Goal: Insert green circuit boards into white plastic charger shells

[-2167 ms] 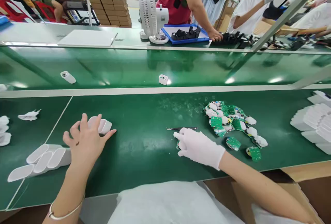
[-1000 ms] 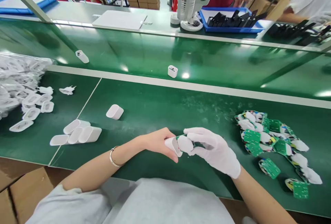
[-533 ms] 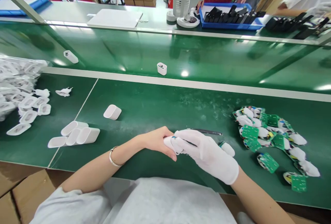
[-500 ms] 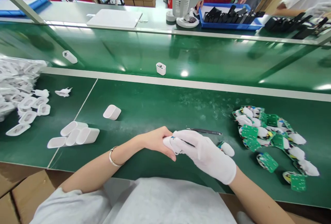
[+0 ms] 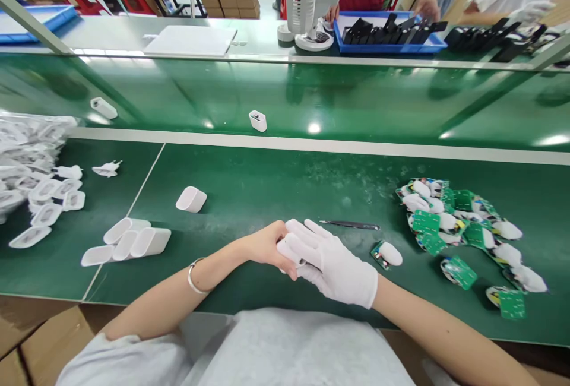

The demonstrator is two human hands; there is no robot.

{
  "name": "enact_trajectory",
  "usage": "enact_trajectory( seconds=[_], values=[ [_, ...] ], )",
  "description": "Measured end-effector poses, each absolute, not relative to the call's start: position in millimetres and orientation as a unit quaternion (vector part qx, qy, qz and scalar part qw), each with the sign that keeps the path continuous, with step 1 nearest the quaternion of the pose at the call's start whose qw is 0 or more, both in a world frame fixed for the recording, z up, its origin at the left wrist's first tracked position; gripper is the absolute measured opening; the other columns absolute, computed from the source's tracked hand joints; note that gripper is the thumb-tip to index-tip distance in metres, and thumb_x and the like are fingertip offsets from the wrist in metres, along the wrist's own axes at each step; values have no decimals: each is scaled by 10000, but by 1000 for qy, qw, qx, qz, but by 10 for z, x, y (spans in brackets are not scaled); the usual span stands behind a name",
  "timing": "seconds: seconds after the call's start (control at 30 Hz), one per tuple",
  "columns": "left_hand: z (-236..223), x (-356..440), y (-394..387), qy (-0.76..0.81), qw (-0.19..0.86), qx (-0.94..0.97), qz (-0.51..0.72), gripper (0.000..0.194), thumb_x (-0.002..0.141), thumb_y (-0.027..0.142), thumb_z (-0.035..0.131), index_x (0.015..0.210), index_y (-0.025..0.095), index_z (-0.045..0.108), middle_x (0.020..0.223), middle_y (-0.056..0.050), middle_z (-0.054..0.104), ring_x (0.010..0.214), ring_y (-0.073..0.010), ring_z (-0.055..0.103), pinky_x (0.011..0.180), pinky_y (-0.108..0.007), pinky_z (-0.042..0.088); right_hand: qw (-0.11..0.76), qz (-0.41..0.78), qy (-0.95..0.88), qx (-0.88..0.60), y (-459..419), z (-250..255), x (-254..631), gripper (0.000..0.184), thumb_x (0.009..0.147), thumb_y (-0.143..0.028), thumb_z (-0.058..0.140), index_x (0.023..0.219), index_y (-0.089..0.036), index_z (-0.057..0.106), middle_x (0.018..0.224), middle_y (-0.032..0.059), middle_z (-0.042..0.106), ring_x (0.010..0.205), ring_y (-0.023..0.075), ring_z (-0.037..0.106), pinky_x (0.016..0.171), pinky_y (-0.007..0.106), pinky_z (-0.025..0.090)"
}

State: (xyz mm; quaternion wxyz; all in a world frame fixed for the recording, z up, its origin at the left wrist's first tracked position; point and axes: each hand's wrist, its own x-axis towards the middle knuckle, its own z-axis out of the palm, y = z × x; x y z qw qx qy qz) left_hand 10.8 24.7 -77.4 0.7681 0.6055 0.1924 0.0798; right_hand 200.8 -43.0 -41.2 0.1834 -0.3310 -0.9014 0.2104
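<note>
My bare left hand (image 5: pixel 268 247), with a bangle at the wrist, is closed around a white plastic charger housing (image 5: pixel 289 249). My right hand (image 5: pixel 332 261), in a white glove, presses against the housing's right end with its fingers lying over it. Most of the housing is hidden by the hands, and what sits inside cannot be seen. Black tweezers (image 5: pixel 350 225) lie just beyond the right hand. To its right rests a circuit board (image 5: pixel 382 261) with a white pad on it.
Green circuit boards (image 5: pixel 430 240) are heaped at the right. Several empty white housings (image 5: pixel 154 242) stand at the left, near white plug covers (image 5: pixel 47 215) and a plastic bag (image 5: pixel 27 142). Two housings, one of them a filled housing (image 5: pixel 258 120), lie farther back. Beyond are a fan (image 5: pixel 314 3) and people.
My right hand has shifted left and its fingers have moved farther over the housing. The nearby circuit board now shows more fully. The view has tilted slightly.
</note>
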Motion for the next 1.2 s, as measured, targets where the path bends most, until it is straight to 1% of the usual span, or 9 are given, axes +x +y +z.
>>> enact_trajectory(
  seconds=[0.27,0.4,0.6,0.7,0.8,0.87,0.97,1.1,1.2],
  values=[
    [-683,154,265,227,756,608,85,471,369,283,906,702,115,619,681,-1,625,666,-152,579,588,-211,463,211,226,-885,-349,-410,-510,2012,460,938,-297,441,1374,-164,375,1427,134,431,1344,211,362,1115,425,309],
    [-582,159,279,269,701,653,94,517,524,322,863,853,159,499,783,-26,651,755,-192,624,618,-249,461,181,176,-863,-437,-282,-440,2348,507,846,-281,599,1323,-162,476,1385,131,485,1319,272,391,1048,438,390],
    [-642,168,321,275,530,779,188,421,522,365,870,752,161,582,1097,-95,558,1003,-229,543,854,-348,442,49,173,-749,-638,-170,-419,2827,110,831,-221,608,881,-229,706,1021,44,667,927,227,618,829,390,485],
    [-686,167,331,295,524,776,190,461,616,330,826,1024,202,654,1033,-66,574,892,-181,557,840,-331,461,89,184,-722,-661,-176,-428,2762,146,883,-222,538,932,-205,674,917,40,680,853,194,629,780,336,484],
    [-684,161,308,288,518,779,206,709,741,176,685,1381,256,389,1187,-58,590,1002,-176,542,1001,-387,389,174,197,-728,-633,-216,-420,2627,211,926,-227,465,1051,-206,635,941,32,680,838,169,628,758,296,478],
    [-681,181,272,282,508,783,220,815,737,156,665,1439,270,267,1337,-74,504,1097,-192,502,1041,-413,362,208,156,-758,-598,-251,-419,2554,274,945,-223,423,1143,-213,611,982,46,663,855,171,606,741,291,457],
    [-713,258,207,330,489,768,248,914,620,277,810,1400,249,335,1354,-102,467,1120,-235,489,1000,-425,412,192,36,-792,-578,-288,-406,2482,274,948,-250,438,1138,-225,634,958,58,652,791,177,550,715,309,383],
    [-777,344,154,381,487,729,293,640,674,221,764,1251,200,489,1100,-63,617,948,-188,574,910,-375,473,106,-97,-799,-584,-292,-315,2431,234,941,-226,469,1077,-253,658,912,26,665,731,161,496,734,360,255],
    [-770,339,153,355,485,746,286,564,708,100,656,1242,202,506,1133,-49,629,988,-178,583,928,-352,461,68,-142,-788,-595,-291,-228,2418,250,930,-170,467,1058,-261,661,917,17,674,729,156,478,736,381,211]
  ],
)
